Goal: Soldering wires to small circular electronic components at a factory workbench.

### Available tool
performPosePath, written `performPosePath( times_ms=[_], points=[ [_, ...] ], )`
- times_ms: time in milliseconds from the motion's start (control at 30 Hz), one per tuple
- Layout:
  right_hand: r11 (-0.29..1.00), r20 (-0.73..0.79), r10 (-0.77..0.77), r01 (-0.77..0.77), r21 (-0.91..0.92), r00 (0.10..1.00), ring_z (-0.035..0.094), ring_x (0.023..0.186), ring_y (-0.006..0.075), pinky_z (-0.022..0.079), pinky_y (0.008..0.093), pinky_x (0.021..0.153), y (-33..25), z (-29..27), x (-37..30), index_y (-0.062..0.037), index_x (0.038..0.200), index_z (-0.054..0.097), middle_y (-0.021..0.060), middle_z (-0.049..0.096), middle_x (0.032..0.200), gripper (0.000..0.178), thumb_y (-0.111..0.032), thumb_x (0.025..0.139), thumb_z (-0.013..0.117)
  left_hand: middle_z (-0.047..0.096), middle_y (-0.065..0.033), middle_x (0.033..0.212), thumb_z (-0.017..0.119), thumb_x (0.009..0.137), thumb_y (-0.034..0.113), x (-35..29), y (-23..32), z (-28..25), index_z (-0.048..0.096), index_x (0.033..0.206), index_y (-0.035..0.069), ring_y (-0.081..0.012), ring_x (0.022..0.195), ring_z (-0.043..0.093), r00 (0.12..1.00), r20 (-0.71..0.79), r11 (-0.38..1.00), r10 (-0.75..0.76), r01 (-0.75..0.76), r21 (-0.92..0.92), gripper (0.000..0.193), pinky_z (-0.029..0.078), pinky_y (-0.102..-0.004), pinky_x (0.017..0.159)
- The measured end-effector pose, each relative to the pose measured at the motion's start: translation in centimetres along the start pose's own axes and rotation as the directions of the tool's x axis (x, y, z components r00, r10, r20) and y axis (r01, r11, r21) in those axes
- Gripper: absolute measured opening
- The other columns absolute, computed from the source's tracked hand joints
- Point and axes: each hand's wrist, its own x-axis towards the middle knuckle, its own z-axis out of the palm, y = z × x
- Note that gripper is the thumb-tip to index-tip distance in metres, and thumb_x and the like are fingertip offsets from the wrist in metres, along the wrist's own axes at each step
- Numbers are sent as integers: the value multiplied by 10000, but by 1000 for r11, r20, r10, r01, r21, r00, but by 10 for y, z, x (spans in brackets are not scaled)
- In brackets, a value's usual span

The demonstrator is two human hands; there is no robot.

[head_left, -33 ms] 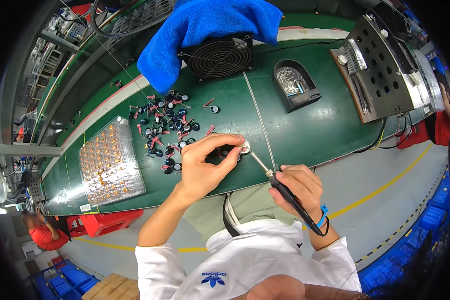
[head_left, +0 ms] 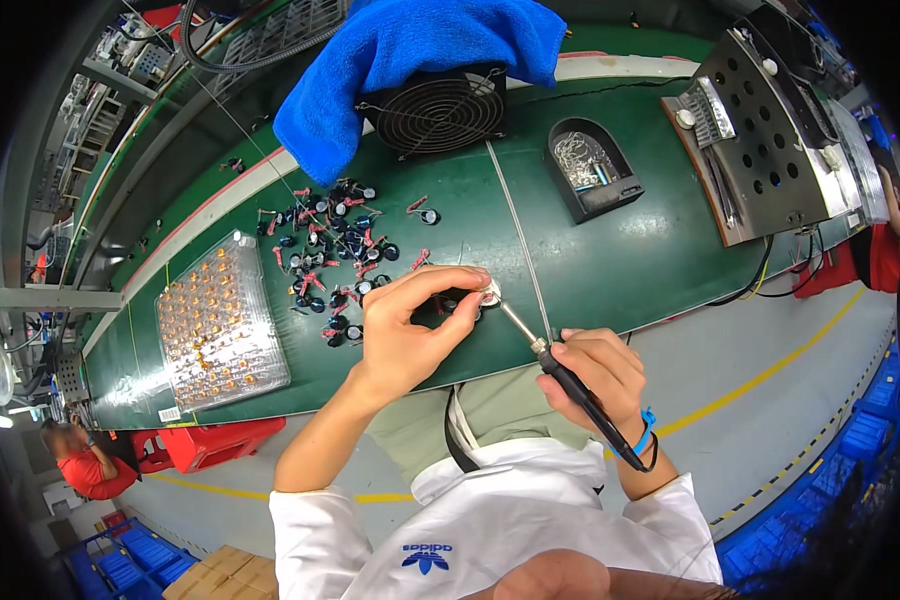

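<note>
My left hand pinches a small round part with a pale face between thumb and forefinger, just above the table's front edge. Most of that part hides behind the fingertips. In my right hand is a soldering iron with a black handle, gripped like a pen. Its metal tip points up and left and reaches the part, apparently touching it. A thin silvery strand runs from below the fan down to my right fingers; whether they hold it I cannot tell.
Several small round dark components with red leads lie loose left of centre. Beyond are a clear tray of orange-copper parts, a fan under a blue towel, a black bin of wire bits and a perforated metal box.
</note>
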Motion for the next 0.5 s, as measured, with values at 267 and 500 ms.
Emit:
performPosePath(
  times_ms=[267,500],
  points=[
    [1000,13,-11,11,-19,1000,703,737,304,639,415,750,0,1,1,30,1040,707,129,715,839,346,-120,779,878,778,-164,1066,751,843,-107,1,1,2,740,1052,-58,-240,992,762,999,-22,999,41,-40,25,214,606,-335,898],
    [1000,18,-14,14,-21,1000,705,735,302,638,412,749,1,0,1,28,1048,710,126,717,837,355,-126,779,882,780,-158,1047,756,834,-111,2,3,4,742,1022,-62,-243,987,763,998,-44,998,48,-46,43,195,603,-338,901]
  ],
)
